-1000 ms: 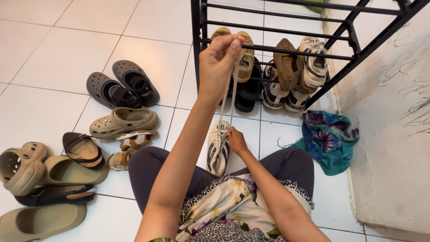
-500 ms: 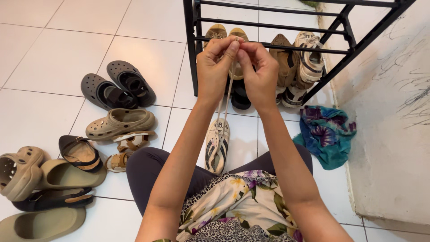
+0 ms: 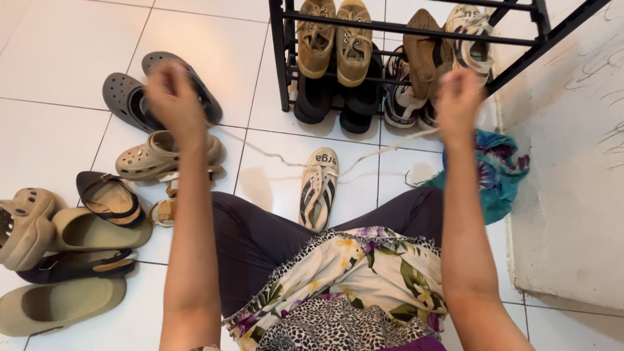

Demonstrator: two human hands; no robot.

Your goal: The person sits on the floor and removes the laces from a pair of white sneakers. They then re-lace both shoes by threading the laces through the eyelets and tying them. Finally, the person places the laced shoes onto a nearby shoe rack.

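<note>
Two hands, left hand (image 3: 170, 94) and right hand (image 3: 457, 97), each clench a lace (image 3: 383, 150) end of the sneaker (image 3: 318, 188).

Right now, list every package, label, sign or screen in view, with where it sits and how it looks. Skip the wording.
Label: a small white patch with dark print on the tongue of the sneaker, which lies on the floor tiles between the person's knees; the sneaker is cream with dark side stripes.
Print on a white sneaker on the rack, top right: dark marks, partly cut off.
No packages, signs or screens show.
</note>
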